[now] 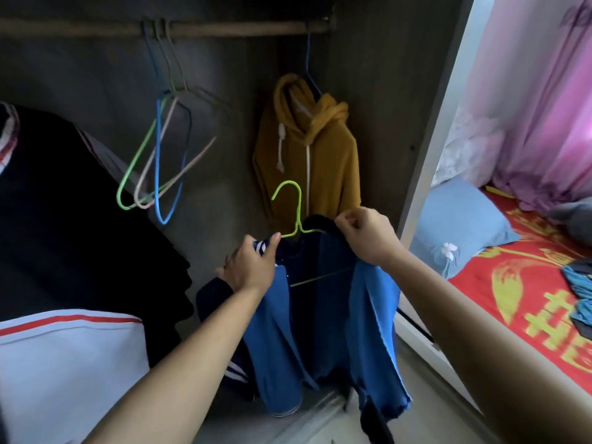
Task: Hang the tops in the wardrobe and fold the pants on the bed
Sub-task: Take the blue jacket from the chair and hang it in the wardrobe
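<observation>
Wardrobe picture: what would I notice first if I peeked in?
First, the blue jacket on a bright green hanger, held up in the middle by the left hand and the right hand. Behind it a mustard-yellow hoodie hangs from the rail, with a bunch of empty hangers to its left. At the right edge is a bed with a red and yellow cover.

A home bedroom: an open wardrobe (384, 91) with a hanging rail (224, 27), beside a bed (512, 283) with pillow (461, 225) and pink curtains (544, 107).
</observation>
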`<state>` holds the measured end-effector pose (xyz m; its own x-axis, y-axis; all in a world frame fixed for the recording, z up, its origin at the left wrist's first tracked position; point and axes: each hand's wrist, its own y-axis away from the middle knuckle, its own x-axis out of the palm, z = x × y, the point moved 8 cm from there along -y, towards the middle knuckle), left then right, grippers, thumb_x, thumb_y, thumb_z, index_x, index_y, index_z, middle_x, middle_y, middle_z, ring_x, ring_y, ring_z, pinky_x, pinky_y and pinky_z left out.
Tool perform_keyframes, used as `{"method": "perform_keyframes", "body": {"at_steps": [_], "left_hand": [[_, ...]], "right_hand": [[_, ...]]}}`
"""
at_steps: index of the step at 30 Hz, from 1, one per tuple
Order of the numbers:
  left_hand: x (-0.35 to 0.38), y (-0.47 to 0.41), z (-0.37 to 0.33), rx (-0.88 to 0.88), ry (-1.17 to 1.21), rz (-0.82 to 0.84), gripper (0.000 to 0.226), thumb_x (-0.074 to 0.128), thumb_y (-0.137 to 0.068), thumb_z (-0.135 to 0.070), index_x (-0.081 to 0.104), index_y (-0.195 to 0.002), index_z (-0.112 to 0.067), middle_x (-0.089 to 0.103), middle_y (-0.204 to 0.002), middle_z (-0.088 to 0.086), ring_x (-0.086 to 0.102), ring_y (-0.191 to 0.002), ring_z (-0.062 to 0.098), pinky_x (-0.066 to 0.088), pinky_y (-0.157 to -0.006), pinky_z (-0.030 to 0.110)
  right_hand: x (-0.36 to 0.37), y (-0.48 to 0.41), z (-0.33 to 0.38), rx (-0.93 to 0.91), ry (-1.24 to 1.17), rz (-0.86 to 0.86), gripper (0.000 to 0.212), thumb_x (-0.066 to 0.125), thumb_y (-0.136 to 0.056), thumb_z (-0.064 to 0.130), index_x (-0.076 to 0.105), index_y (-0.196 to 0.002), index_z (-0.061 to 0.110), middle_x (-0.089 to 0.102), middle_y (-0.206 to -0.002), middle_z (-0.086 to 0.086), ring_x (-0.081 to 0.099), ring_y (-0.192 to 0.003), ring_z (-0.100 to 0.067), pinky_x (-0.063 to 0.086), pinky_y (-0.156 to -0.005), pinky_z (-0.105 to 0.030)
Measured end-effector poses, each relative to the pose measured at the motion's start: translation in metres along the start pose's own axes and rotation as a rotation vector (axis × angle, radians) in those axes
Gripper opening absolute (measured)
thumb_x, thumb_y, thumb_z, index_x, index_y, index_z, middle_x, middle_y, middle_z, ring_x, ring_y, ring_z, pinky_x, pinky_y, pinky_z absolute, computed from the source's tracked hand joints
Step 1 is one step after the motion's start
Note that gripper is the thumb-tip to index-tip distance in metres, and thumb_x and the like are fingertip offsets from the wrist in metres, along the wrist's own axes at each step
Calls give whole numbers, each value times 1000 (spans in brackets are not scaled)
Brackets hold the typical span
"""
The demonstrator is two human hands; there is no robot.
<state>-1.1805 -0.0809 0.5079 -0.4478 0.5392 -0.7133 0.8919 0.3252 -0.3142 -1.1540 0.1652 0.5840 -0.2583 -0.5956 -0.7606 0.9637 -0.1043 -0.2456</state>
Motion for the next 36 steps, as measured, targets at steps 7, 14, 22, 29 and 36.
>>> {"method": "perform_keyframes", "body": {"at_steps": [7, 14, 22, 29, 36], "left_hand": [[-12, -15, -13, -133, 171, -58, 49, 39, -94, -63, 55, -92, -17, 66, -94, 3, 59, -95, 30, 26, -92, 39], [-48, -36, -17, -134, 335, -163, 50, 47, -92, -62, 54, -77, -14, 59, -77, 0, 62, -88, 32, 44, -91, 42], [-80, -59, -42, -27, 367, -164, 51, 47, -87, -68, 58, -80, -19, 62, -75, -3, 63, -88, 28, 45, -96, 47], [-78, -64, -41, -25, 359, 8, 48, 48, -88, -68, 53, -91, -21, 57, -85, -6, 59, -98, 26, 45, -98, 45], [-67, -59, -52, 276, 356, 260, 57, 25, -90, -68, 62, -112, -30, 62, -115, -4, 51, -116, 18, 29, -112, 50]], "right_hand": [[47, 26, -18, 318, -213, 240, 37, 62, -88, 8, 40, -118, 6, 61, -101, -17, 67, -84, -34, 60, -73, -50], [12, 13, 4, 157, -503, 266, 8, 55, -98, 23, 57, -102, 16, 68, -90, -10, 69, -77, -23, 58, -62, -34], [15, -12, 8, -331, 376, 278, 49, 39, -98, 59, 45, -128, 20, 63, -106, -5, 60, -106, -29, 49, -85, -43], [3, -10, 26, -445, 168, -18, 36, 38, -104, 45, 42, -80, 18, 47, -61, 5, 52, -58, -25, 37, -55, -34], [-21, -18, 33, -329, 97, -130, 42, 47, -101, 44, 34, -66, 25, 46, -61, 5, 50, -61, -27, 35, -55, -34]]}}
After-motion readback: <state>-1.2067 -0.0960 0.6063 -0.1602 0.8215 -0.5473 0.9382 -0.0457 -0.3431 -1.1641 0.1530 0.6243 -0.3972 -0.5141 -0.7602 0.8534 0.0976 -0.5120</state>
